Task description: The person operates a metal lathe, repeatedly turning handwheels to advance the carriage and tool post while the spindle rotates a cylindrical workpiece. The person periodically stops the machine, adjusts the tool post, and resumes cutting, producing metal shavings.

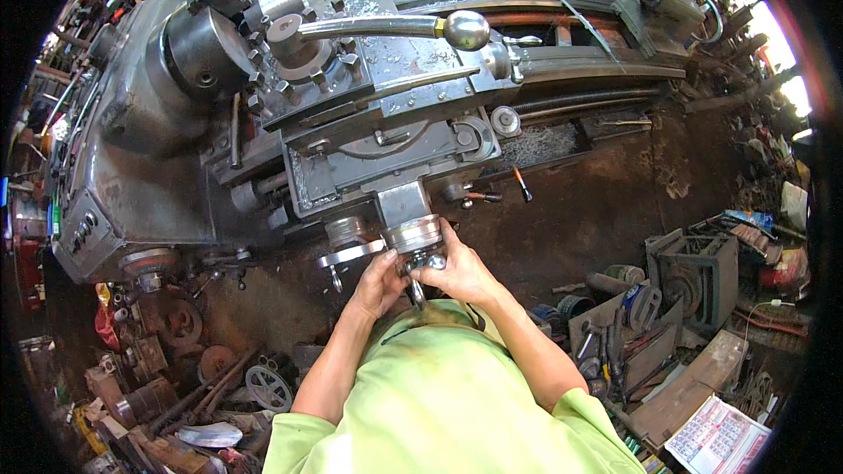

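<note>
Both of my hands are at the front of a metal lathe, on the cross-slide crank handle (418,292) just below its round graduated dial (413,233). My left hand (379,284) curls against the handle from the left, its fingertips partly hidden. From the right, my right hand (461,270) closes round the crank's shiny hub, with a finger reaching up along the dial's edge. A larger carriage handwheel (351,254) sits beside my left hand. Above, the tool post (299,53) carries a long lever with a ball knob (466,31).
The chuck (206,53) and headstock (140,140) stand at left, the tailstock (659,4) at far right. Metal chips lie on the carriage and in the tray (544,146). Machine parts and a spoked wheel (269,388) clutter the lower left; a wooden board (694,382) lies lower right.
</note>
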`<state>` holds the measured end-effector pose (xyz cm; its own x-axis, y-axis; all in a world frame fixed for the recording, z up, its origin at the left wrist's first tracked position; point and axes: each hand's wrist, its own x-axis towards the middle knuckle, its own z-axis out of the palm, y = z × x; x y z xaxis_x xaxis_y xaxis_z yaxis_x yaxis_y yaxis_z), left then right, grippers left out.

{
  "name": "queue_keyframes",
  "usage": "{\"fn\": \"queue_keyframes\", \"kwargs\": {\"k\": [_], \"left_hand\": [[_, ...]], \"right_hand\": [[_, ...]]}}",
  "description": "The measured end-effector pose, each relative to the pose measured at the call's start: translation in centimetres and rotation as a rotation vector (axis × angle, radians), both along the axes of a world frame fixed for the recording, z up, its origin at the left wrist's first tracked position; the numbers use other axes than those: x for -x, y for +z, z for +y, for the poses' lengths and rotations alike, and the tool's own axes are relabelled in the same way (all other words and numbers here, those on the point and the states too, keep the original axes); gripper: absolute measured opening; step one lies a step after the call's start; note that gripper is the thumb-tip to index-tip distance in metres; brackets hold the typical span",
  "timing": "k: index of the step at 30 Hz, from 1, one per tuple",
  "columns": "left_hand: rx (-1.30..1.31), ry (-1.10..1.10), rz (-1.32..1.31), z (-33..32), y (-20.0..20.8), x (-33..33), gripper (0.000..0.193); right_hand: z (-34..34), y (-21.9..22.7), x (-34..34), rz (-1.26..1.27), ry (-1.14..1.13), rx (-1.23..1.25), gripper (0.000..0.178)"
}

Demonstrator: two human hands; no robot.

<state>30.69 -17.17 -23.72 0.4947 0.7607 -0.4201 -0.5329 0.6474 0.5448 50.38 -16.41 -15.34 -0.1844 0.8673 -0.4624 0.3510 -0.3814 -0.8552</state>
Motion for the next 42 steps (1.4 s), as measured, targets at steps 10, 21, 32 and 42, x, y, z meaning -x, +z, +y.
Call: {"fn": "queue_keyframes", "kwargs": {"k": [10, 21, 32, 42], "left_hand": [[-0.075, -0.027, 0.164, 0.7, 1.7, -0.6, 0.064], [-0.142, -0.043, 0.316, 1.6, 4.3, -1.7, 0.063], [-0.144, -0.028, 0.302, 1.7, 5.7, -2.2, 0.059], [-0.146, -0.038, 0.321, 1.7, 5.7, -2.1, 0.057]], "right_hand": [[-0.5, -3.0, -1.5, 0.599, -0.09, 0.141, 0.09], [-0.8, -8.5, -1.3, 1.233, -0.117, 0.297, 0.072], [-0.7, -8.4, -1.2, 1.225, -0.119, 0.274, 0.073], [-0.6, -8.3, -1.5, 1.203, -0.085, 0.294, 0.076]]}}
